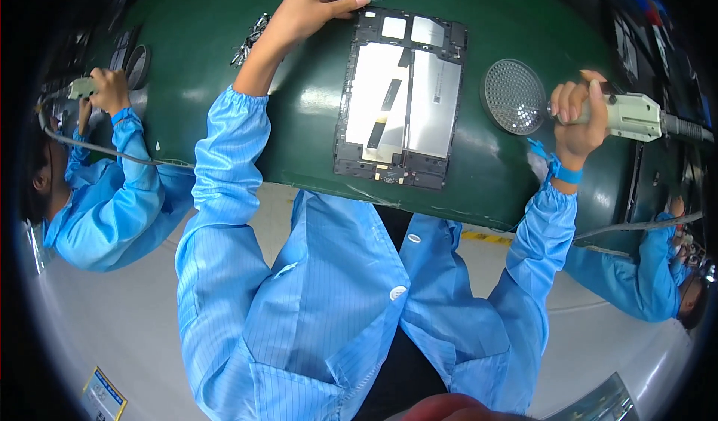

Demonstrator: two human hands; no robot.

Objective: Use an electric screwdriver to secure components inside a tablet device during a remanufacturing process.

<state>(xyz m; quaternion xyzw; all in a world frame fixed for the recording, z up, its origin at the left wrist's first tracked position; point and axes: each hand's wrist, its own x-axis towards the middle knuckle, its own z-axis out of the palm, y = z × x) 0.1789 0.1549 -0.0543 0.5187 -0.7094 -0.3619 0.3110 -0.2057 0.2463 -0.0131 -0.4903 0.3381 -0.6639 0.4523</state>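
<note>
The left hand (310,8) is pinching the opened tablet's (402,99) top-left corner, while the right hand (577,114) is gripping an electric screwdriver (632,116) to the tablet's right.

Green work surface (299,144). Black-framed opened tablet (402,96), silver and white inside. Pale grey-green electric screwdriver (632,116). Round silver dish (514,96), dotted grid. Sleeves (224,167) light blue, fine stripes. Blue wrist strap (562,171).

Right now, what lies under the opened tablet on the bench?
The opened tablet lies flat on the green mat, which shows all around its frame. The left hand touches its top-left corner. What the mat carries directly beneath the tablet is covered and cannot be seen.
</note>
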